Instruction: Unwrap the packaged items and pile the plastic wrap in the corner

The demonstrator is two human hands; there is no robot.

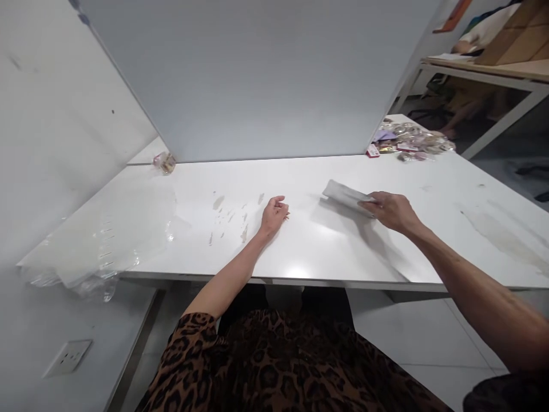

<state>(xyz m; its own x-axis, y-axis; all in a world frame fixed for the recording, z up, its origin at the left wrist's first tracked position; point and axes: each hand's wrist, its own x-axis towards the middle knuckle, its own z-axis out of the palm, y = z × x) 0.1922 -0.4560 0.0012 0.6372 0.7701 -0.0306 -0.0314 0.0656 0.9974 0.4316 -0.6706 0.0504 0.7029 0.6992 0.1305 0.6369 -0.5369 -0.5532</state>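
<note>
My right hand (pixel 392 210) grips one end of a folded pale grey sheet (pixel 345 194), fingers closed on its right edge. The sheet is held slightly above the white table (pixel 309 252), casting a shadow there; whether it is cloth or paper I cannot make out. Over the middle of the table is my left hand (pixel 274 216), its fingers loosely curled and apart with nothing in them. Greyish smears (pixel 244 226) mark the tabletop just left of this hand.
Clear plastic bags (pixel 107 246) lie at the left, hanging over the front edge. A small wrapped item (pixel 164 163) sits by the tall grey panel (pixel 266 86). Several packaged items (pixel 412 140) are heaped at the back right. Beyond, a person (pixel 489 34) is beside a cardboard box (pixel 518 37).
</note>
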